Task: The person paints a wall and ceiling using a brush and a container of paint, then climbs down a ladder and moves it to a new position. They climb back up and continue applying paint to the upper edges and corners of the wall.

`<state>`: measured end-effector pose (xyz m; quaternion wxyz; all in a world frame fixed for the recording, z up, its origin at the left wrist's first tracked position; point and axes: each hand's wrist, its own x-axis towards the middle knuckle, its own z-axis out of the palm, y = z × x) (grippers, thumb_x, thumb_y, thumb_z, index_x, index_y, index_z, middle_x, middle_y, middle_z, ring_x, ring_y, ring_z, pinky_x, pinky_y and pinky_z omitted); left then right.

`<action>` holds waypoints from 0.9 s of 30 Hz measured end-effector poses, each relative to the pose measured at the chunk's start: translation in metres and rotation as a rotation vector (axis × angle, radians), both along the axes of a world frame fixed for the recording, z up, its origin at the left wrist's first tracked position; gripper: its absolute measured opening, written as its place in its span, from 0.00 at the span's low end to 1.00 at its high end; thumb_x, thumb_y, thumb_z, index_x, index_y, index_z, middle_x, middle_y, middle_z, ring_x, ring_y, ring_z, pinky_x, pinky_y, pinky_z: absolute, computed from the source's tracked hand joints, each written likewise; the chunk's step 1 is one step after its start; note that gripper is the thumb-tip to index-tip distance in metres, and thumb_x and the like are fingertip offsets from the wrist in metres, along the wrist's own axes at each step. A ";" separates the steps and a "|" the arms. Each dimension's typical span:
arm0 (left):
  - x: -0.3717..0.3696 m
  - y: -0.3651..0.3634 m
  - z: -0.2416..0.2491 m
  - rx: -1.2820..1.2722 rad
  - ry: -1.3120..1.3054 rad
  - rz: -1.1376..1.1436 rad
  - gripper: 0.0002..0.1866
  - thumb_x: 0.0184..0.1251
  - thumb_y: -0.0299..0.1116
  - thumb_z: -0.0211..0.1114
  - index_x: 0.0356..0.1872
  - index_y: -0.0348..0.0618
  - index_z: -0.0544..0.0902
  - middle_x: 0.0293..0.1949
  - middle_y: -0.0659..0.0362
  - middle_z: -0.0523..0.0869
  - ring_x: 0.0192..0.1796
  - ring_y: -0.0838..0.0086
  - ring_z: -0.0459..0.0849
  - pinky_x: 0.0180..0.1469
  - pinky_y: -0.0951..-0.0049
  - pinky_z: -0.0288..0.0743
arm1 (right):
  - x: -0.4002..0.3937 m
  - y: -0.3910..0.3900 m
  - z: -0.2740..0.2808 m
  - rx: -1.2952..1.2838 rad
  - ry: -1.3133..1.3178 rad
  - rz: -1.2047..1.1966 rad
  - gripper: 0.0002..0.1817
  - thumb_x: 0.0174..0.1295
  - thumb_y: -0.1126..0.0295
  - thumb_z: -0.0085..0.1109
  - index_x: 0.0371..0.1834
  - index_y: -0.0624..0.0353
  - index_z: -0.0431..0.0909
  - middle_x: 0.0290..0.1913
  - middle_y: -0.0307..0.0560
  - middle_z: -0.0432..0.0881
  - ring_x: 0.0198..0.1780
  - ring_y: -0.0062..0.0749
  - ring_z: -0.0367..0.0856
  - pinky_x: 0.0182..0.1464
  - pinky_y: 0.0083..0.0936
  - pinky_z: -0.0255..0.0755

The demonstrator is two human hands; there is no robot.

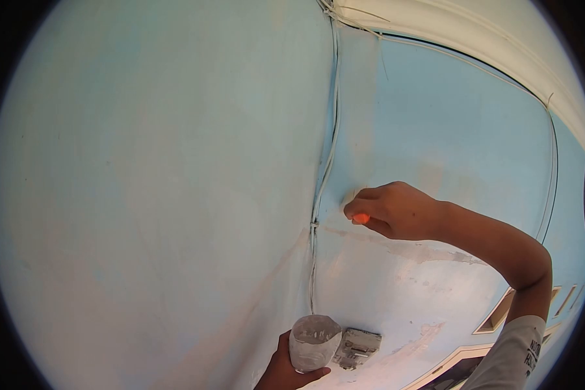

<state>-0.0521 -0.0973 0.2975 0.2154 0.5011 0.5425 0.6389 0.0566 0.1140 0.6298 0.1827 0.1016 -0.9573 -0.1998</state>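
My right hand is raised against the light blue wall, just right of the corner. Its fingers are closed around a tool with an orange handle; the end of the handle points toward me. A pale part of the tool shows above the fingertips, close to the wall, but I cannot tell its kind. Low in the view, my left hand grips a translucent plastic cup from the left side and below. Greyish-white residue coats the cup's inside, and its mouth tilts toward me.
White cables run down the wall corner, tied at intervals. A weathered grey box is mounted just right of the cup. Peeling paint crosses the wall below my right hand. Cream moulding edges the top; framed openings are at lower right.
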 end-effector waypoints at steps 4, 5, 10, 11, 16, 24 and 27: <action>0.000 0.005 -0.004 -0.001 0.032 0.017 0.58 0.43 0.40 0.90 0.73 0.38 0.59 0.66 0.42 0.75 0.69 0.53 0.76 0.65 0.53 0.74 | -0.014 0.007 0.077 -0.022 0.301 -0.033 0.10 0.77 0.63 0.53 0.52 0.54 0.79 0.45 0.52 0.85 0.42 0.56 0.84 0.47 0.46 0.80; 0.001 0.005 -0.002 -0.007 0.031 0.016 0.58 0.43 0.40 0.90 0.73 0.38 0.59 0.66 0.42 0.75 0.69 0.53 0.76 0.65 0.53 0.74 | -0.014 0.005 0.107 0.029 0.394 -0.050 0.10 0.78 0.64 0.52 0.52 0.55 0.79 0.44 0.53 0.85 0.41 0.55 0.84 0.47 0.45 0.80; 0.003 0.011 -0.004 -0.010 0.031 0.036 0.58 0.42 0.40 0.90 0.72 0.38 0.60 0.66 0.43 0.75 0.69 0.55 0.76 0.65 0.53 0.74 | -0.017 0.014 0.133 0.619 0.655 -0.155 0.15 0.65 0.79 0.60 0.55 0.55 0.81 0.55 0.47 0.86 0.49 0.48 0.87 0.51 0.36 0.83; 0.004 0.009 0.001 -0.018 0.027 0.033 0.58 0.42 0.40 0.90 0.72 0.38 0.60 0.66 0.43 0.75 0.69 0.55 0.76 0.65 0.53 0.74 | -0.018 0.032 0.113 0.631 0.519 -0.136 0.18 0.64 0.78 0.60 0.57 0.55 0.82 0.56 0.47 0.86 0.51 0.45 0.87 0.52 0.35 0.83; 0.009 -0.003 0.004 -0.130 -0.018 0.058 0.59 0.43 0.48 0.90 0.71 0.36 0.59 0.65 0.46 0.75 0.69 0.58 0.76 0.68 0.58 0.74 | 0.016 0.018 -0.065 0.360 0.034 -0.024 0.20 0.66 0.72 0.61 0.61 0.47 0.80 0.52 0.44 0.85 0.56 0.38 0.86 0.48 0.33 0.85; 0.008 0.000 0.007 -0.153 0.041 0.016 0.61 0.47 0.47 0.88 0.73 0.34 0.54 0.67 0.41 0.74 0.70 0.54 0.77 0.69 0.56 0.75 | 0.008 0.008 0.064 0.073 0.516 0.011 0.15 0.67 0.78 0.62 0.56 0.54 0.82 0.55 0.48 0.86 0.53 0.41 0.87 0.53 0.31 0.84; 0.008 0.003 0.006 -0.141 0.010 0.009 0.61 0.46 0.48 0.89 0.73 0.34 0.54 0.67 0.41 0.75 0.70 0.54 0.77 0.69 0.56 0.75 | 0.002 0.010 0.062 0.414 0.602 -0.007 0.17 0.65 0.78 0.62 0.57 0.53 0.82 0.56 0.46 0.86 0.53 0.39 0.87 0.48 0.30 0.85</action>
